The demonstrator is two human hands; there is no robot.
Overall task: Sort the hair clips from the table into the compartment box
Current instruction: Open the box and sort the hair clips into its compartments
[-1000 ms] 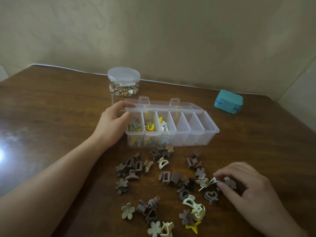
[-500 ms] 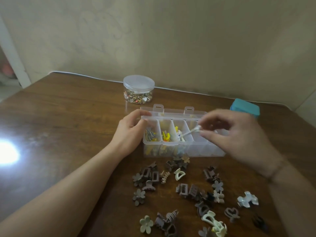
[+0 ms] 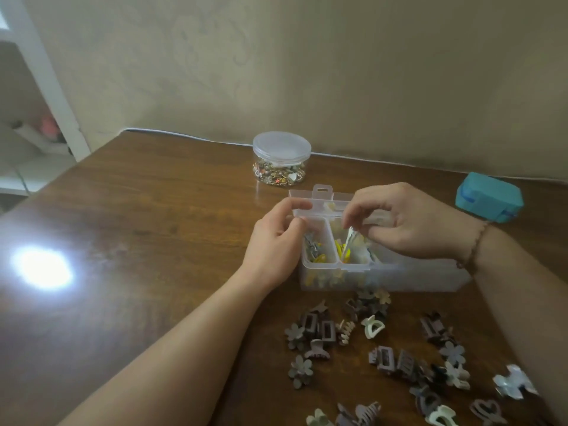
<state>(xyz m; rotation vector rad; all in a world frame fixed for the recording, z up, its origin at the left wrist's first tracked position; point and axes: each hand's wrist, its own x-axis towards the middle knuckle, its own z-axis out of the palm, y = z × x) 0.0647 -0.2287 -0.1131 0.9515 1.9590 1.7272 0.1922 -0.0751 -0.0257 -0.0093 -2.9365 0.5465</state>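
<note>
A clear compartment box (image 3: 319,276) stands open on the brown table, its left compartments holding yellow and grey clips. My left hand (image 3: 273,244) grips the box's left end, thumb on the rim. My right hand (image 3: 408,224) hovers over the middle compartments and pinches a small white hair clip (image 3: 349,241) between thumb and fingers; the clip hangs down into the second or third compartment. Several brown, grey and cream hair clips (image 3: 384,359) lie scattered on the table in front of the box. My right hand hides the box's right compartments.
A round clear jar (image 3: 281,159) with a lid, full of small trinkets, stands behind the box. A teal case (image 3: 488,199) sits at the back right. A bright light reflection (image 3: 41,267) shines on the table at the left. The wall runs along the table's far edge.
My right hand picked up a white clip from the table, carried it up over the box and now lowers it into a compartment. The camera view shifted left and closer.
</note>
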